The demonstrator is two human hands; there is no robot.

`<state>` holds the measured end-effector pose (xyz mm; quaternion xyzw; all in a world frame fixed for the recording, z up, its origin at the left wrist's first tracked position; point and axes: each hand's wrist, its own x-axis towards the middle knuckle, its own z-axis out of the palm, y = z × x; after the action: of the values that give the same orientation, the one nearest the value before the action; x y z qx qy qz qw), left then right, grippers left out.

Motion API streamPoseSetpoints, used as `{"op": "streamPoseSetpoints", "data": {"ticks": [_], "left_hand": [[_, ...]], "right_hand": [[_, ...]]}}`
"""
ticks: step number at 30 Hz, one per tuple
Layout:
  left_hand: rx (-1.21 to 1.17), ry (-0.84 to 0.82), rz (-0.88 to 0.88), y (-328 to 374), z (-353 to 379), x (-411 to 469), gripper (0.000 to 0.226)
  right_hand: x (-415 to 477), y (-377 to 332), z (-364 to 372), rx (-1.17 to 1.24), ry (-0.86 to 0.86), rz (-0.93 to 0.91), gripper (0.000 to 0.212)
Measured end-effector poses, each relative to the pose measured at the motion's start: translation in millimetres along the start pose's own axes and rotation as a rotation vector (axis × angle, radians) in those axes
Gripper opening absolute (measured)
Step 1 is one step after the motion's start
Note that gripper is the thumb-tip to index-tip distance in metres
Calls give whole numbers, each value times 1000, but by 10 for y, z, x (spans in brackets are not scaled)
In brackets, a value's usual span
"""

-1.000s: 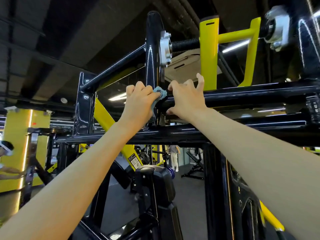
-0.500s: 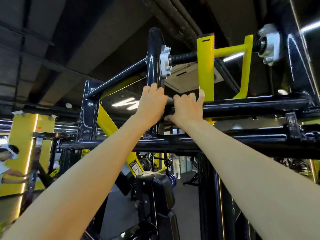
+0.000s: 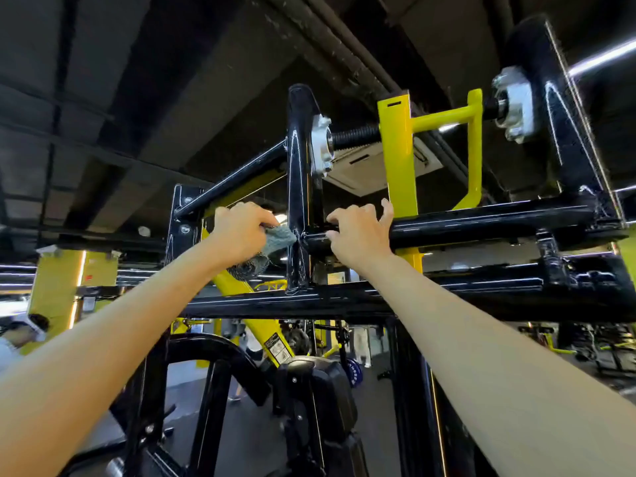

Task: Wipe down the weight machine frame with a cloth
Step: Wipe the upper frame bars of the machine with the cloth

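The weight machine's black frame fills the view overhead, with a vertical post (image 3: 298, 187) and a horizontal bar (image 3: 481, 223) meeting near the centre. My left hand (image 3: 241, 235) grips a blue-grey cloth (image 3: 277, 239) and presses it against the left side of the post. The cloth's lower end hangs below my fist. My right hand (image 3: 359, 235) rests over the horizontal bar just right of the post, fingers curled on top of it.
A yellow lever arm (image 3: 395, 160) with a threaded axle and silver bearings sits above the bar. A lower black crossbeam (image 3: 344, 299) runs beneath my wrists. A black padded seat (image 3: 316, 397) stands below. A person (image 3: 20, 335) is at far left.
My left hand has moved left off the post's front to its left side, and the cloth shows again. The camera has tilted upward. My right hand stays on the bar.
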<state>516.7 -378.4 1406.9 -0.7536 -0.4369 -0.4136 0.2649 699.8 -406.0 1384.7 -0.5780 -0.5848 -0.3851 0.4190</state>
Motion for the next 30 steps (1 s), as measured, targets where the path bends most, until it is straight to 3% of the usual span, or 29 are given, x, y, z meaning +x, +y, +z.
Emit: {"op": "streamPoseSetpoints", "data": {"ticks": [2,4,7,9,11,15,19,24,30], "left_hand": [[-317,-48,-98,-141,35,-114,37],[-467,-88,-147,-198,73,-206,37],[-778,-80,-249,-214,98,-302,35],[-947,-77,-296,-223,97,-321,32],[-1038,-81,-324,-253,94,-296,30],[-1178,-90,-326,-244,93,-245,33],[-1281,-224,-250,-249,70,-256,37],[-1339,-664,-88,-321,160,-400,61],[-1269,-620,-40,-402,149,-389,58]], "right_hand": [[9,2,-6,33,8,6,38],[25,-3,-3,51,35,13,39],[99,-42,-13,219,127,-4,27],[102,-139,-68,475,49,-5,20],[71,-307,-173,793,-179,49,16],[93,-520,-300,811,-547,227,19],[142,-590,-423,823,-461,306,9],[129,-590,-524,882,-387,407,11],[68,-634,-539,831,-403,401,23]]}}
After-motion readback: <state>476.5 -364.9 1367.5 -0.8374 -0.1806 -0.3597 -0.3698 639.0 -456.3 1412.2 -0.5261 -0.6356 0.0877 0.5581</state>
